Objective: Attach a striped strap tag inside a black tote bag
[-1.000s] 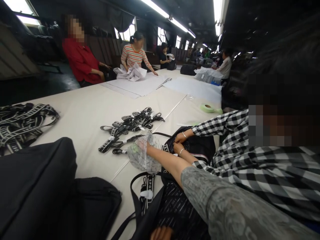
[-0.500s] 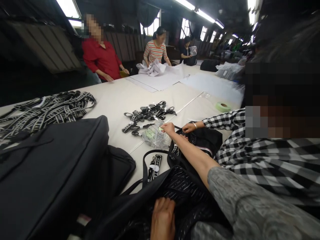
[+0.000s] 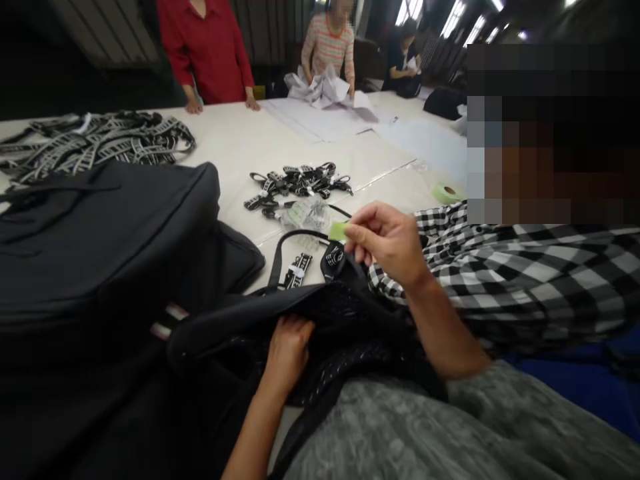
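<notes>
My right hand [image 3: 387, 243] is raised over the table, pinching a small light-green slip [image 3: 338, 231] between thumb and fingers. Lower down, my left hand [image 3: 290, 343] reaches into the mouth of an open black bag [image 3: 235, 327], its fingers curled at the upper edge of the printed lining; the fingertips are partly hidden in shadow. Just beyond the slip lies a clear plastic bag [image 3: 306, 217] with green bits showing in it. A folded black-and-white lettered strap [image 3: 299, 270] rests behind the bag's opening, beside a thin black loop handle [image 3: 276, 263].
A large black bag [image 3: 110, 233] fills the left side. Lettered straps lie in a long heap [image 3: 115, 140] and a smaller pile [image 3: 300, 180] on the white table [image 3: 225, 143]. A green tape roll [image 3: 447, 193] sits near a co-worker's checked sleeve [image 3: 500, 267]. Other people stand across the table.
My right hand has drawn back from the plastic bag, bringing the green slip closer. My left hand has moved up and slightly left at the bag's mouth. The view has tilted down.
</notes>
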Demonstrator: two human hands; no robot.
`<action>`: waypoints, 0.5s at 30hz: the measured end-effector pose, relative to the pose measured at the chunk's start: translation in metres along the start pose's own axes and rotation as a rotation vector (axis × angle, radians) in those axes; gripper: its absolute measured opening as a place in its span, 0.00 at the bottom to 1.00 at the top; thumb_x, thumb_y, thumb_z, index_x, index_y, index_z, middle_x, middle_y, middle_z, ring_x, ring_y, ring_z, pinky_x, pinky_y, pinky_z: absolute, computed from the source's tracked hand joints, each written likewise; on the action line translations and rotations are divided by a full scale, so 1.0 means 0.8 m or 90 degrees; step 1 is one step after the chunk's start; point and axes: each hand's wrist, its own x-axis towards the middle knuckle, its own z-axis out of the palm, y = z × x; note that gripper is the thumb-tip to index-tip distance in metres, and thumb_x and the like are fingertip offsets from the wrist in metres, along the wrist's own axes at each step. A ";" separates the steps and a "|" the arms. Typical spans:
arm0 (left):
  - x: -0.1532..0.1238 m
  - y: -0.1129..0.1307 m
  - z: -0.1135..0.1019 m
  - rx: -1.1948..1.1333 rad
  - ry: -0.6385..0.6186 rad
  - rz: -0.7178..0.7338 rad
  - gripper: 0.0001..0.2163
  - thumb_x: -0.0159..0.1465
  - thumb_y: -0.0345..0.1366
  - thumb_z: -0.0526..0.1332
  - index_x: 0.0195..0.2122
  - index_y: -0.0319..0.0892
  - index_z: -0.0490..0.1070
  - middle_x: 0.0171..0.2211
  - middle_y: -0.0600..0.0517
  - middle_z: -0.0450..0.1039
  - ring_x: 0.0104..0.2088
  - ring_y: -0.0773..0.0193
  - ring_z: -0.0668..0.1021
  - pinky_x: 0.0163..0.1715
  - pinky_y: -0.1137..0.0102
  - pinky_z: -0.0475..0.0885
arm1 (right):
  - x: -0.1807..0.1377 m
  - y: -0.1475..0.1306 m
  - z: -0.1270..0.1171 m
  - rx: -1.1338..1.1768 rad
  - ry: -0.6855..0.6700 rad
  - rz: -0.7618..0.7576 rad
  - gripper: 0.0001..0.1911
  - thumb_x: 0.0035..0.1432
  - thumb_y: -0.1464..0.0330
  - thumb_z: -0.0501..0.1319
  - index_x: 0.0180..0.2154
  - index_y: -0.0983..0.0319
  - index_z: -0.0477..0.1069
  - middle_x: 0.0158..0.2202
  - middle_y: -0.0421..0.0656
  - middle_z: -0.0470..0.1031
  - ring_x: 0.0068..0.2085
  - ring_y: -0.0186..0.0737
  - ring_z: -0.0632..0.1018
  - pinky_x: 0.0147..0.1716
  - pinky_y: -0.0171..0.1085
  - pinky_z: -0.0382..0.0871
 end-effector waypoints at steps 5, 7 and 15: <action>-0.010 0.006 -0.015 -0.034 -0.033 -0.012 0.14 0.56 0.18 0.53 0.35 0.41 0.73 0.30 0.50 0.74 0.36 0.55 0.74 0.42 0.59 0.68 | -0.088 0.023 0.036 -0.227 -0.373 0.120 0.09 0.66 0.71 0.55 0.39 0.62 0.74 0.26 0.39 0.77 0.25 0.32 0.78 0.28 0.30 0.71; -0.017 0.016 -0.020 -0.043 -0.030 0.013 0.12 0.60 0.19 0.52 0.31 0.41 0.72 0.27 0.51 0.72 0.34 0.58 0.72 0.43 0.60 0.67 | -0.095 0.078 0.048 -0.399 -0.390 0.085 0.10 0.65 0.73 0.55 0.38 0.63 0.76 0.31 0.43 0.80 0.31 0.36 0.80 0.33 0.32 0.70; -0.053 0.029 -0.015 -0.007 0.009 0.006 0.15 0.64 0.20 0.49 0.30 0.40 0.72 0.25 0.51 0.70 0.31 0.60 0.71 0.40 0.62 0.68 | -0.127 0.145 0.097 -0.712 -0.557 0.063 0.13 0.64 0.71 0.54 0.35 0.63 0.78 0.35 0.49 0.82 0.37 0.48 0.81 0.35 0.38 0.69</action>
